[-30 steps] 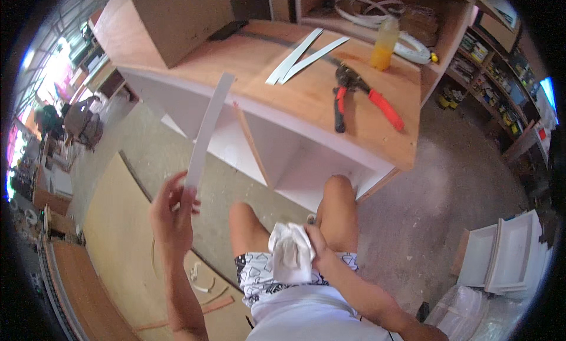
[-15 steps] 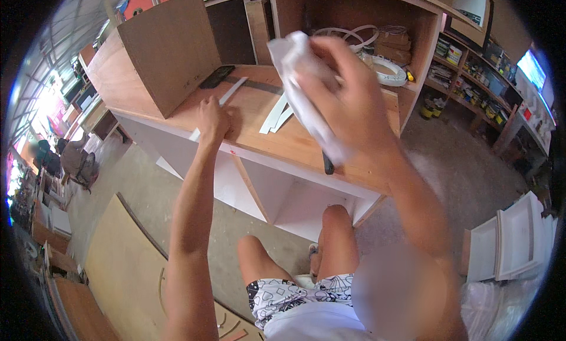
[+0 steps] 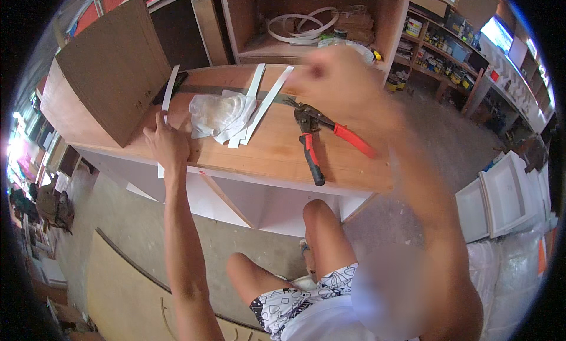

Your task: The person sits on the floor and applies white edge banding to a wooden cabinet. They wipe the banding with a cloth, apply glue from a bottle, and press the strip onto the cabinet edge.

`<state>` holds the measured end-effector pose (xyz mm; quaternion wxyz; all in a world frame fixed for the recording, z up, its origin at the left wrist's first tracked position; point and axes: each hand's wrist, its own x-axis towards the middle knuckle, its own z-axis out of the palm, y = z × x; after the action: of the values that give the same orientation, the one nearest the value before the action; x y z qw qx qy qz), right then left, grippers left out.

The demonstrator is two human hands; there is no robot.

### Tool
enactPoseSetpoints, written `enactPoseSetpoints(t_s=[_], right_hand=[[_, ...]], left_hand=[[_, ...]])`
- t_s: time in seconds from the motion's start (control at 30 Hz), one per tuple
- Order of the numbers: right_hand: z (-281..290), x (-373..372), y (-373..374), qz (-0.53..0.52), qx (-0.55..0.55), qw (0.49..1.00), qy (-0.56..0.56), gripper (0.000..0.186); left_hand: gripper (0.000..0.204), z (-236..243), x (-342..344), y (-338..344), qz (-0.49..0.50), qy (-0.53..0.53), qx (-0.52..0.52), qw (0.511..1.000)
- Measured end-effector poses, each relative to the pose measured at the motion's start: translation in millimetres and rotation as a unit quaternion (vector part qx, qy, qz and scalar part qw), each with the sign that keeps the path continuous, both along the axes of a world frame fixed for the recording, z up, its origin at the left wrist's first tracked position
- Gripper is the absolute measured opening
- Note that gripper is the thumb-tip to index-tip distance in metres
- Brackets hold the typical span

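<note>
My left hand [image 3: 167,143] is at the left of the wooden cabinet top [image 3: 265,164], its fingers curled on a narrow white edging strip [image 3: 171,87]. The strip runs beneath the hand and shows again past the front edge. Blurred by motion, my right hand [image 3: 345,75] is above the right part of the top; its fingers cannot be made out. A crumpled white plastic bag [image 3: 218,114] with something tan inside lies between the hands. Two more white strips [image 3: 268,105] lie beside it. Red-handled snips [image 3: 312,128] rest nearer my right arm, jaws pointing away.
An upright brown panel box [image 3: 112,69] stands on the left end of the top. Behind is an open cabinet with coiled white edging [image 3: 303,28]. Shelves with cans [image 3: 436,49] are at the far right; a large board [image 3: 127,288] lies at the lower left.
The white plastic bag, held in my right hand before, now lies on the cabinet top. My right hand has moved away from it, uncovering the snips. My left hand stays on its strip.
</note>
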<state>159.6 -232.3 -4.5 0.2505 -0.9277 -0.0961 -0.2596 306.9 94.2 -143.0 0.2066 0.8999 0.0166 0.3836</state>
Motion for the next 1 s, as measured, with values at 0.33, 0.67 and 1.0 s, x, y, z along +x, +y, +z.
enactPoseSetpoints(t_s=[0.33,0.67,1.0], right_hand=[[-63.6,-82.8,-20.4,-0.116,-0.170,0.953,0.223,0.109],[-72.2,-61.6,-48.2,-0.032,-0.041,0.979,0.195,0.106],[-15.9,127.3,177.2,0.114,-0.030,0.961,0.249,0.119]], left_hand=[[0.080,25.5,-51.6,-99.9,-0.194,0.061,0.105,0.974],[0.068,60.9,-90.7,-25.6,-0.126,0.023,0.018,0.992],[0.021,41.0,-211.6,41.5,-0.014,-0.094,-0.111,0.989]])
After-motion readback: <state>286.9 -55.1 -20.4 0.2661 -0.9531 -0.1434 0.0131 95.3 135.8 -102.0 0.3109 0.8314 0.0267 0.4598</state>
